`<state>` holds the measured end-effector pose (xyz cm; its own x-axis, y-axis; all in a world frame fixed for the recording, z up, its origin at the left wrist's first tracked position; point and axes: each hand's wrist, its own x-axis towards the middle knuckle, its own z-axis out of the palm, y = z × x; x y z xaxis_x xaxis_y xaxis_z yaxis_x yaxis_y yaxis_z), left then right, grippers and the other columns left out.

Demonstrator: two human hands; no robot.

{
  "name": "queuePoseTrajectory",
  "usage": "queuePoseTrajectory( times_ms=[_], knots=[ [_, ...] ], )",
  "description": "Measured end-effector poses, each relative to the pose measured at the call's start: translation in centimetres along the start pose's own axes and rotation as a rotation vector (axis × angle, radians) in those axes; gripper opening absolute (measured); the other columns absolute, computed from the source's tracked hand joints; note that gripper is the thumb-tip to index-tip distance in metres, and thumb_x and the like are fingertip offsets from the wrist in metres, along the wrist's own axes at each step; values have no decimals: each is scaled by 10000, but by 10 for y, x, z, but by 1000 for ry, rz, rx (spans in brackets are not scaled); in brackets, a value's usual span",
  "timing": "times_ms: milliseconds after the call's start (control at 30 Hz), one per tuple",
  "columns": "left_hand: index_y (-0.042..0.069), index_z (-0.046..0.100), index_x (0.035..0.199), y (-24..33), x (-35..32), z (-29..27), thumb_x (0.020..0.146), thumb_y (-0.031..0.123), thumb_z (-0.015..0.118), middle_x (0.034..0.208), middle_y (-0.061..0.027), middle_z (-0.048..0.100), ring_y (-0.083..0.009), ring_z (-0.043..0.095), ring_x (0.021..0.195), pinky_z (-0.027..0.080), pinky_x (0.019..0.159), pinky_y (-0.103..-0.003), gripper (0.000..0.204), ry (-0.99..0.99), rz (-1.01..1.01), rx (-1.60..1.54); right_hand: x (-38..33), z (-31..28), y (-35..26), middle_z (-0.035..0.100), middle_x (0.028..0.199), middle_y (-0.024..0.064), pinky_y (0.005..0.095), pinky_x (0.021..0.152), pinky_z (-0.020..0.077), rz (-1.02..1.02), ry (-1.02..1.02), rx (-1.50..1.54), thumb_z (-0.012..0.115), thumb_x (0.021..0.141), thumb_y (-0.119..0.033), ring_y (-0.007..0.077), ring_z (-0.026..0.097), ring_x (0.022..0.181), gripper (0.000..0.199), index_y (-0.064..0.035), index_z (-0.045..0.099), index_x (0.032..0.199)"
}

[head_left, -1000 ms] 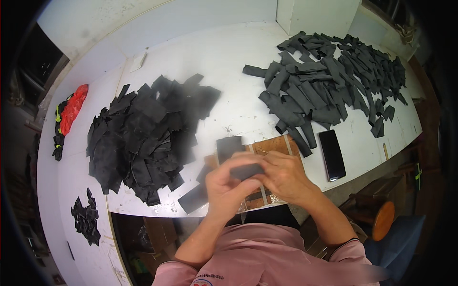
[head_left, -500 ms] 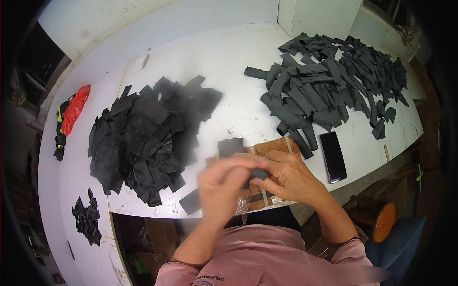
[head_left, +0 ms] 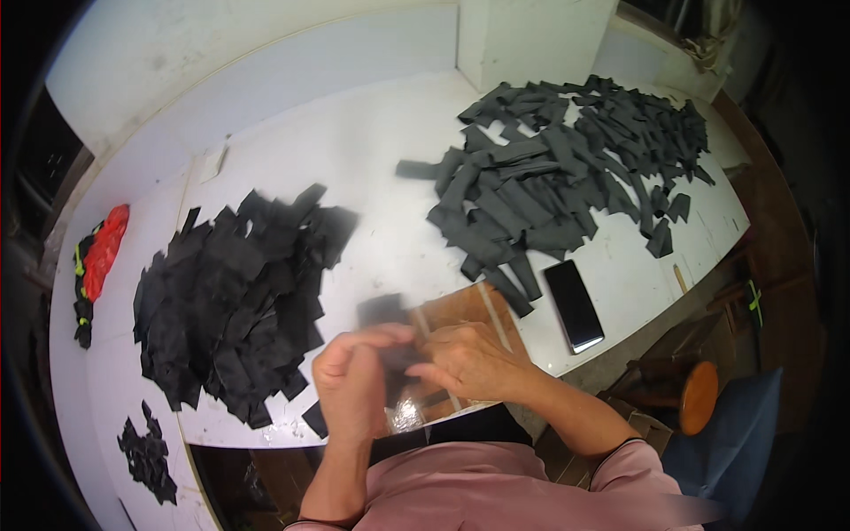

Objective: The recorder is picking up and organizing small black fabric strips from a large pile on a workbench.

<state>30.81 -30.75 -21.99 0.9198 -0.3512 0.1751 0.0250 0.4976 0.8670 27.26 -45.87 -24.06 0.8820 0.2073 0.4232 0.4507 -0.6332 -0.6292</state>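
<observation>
We find a dark fabric piece (head_left: 401, 358) between the hands, over the brown board (head_left: 456, 310); the right hand (head_left: 471, 361) pinches its edge; the left hand (head_left: 354, 376) curls beside it, blurred, and we cannot tell whether it grips; we note black pieces (head_left: 235, 305) heaped left, a phone (head_left: 574, 305) right.

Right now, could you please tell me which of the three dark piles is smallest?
The small pile at lower left; the large black pile and the dark grey pile both spread far wider.
</observation>
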Motion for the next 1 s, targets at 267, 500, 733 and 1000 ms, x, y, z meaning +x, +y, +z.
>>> queuePoseTrajectory(
  times_ms=[267, 500, 733, 1000],
  knots=[
    [27, 322, 1269, -29, 99, 4, 848, 344, 492, 1150, -174, 462, -243, 572, 861, 467, 666, -312, 554, -91, -555, 339, 47, -117, 60, 559, 536, 177, 348, 473, 426, 517, 382, 87, 543, 790, -355, 256, 578, 493, 468, 76, 571, 610],
    [101, -76, 1345, -103, 195, 54, 589, 615, 654, 1343, -224, 194, -455, 335, 1130, 404, 758, -602, 1170, -128, -967, 763, -20, -164, 185, 315, 1194, 352, 457, 821, 401, 1033, 350, -557, 672, 623, -509, 471, 402, 1063, 889, -52, 263, 1267],
    [-48, 291, 1251, -194, 257, 102, 656, 400, 714, 1199, -189, 429, -281, 462, 1069, 416, 852, -366, 857, -301, -742, 538, 1, -139, 245, 234, 1311, 290, 377, 964, 307, 912, 300, -105, 768, 563, -405, 378, 317, 1197, 1064, -69, 141, 1356],
    [-27, 480, 1104, -216, 313, 236, 751, 345, 626, 1067, -171, 537, -265, 532, 964, 430, 834, -375, 532, -411, -886, -36, 11, -225, 264, 516, 1115, 150, 328, 812, 451, 738, 756, 724, 763, 598, -169, 232, 547, 954, 810, 8, 321, 1254]
  ],
)
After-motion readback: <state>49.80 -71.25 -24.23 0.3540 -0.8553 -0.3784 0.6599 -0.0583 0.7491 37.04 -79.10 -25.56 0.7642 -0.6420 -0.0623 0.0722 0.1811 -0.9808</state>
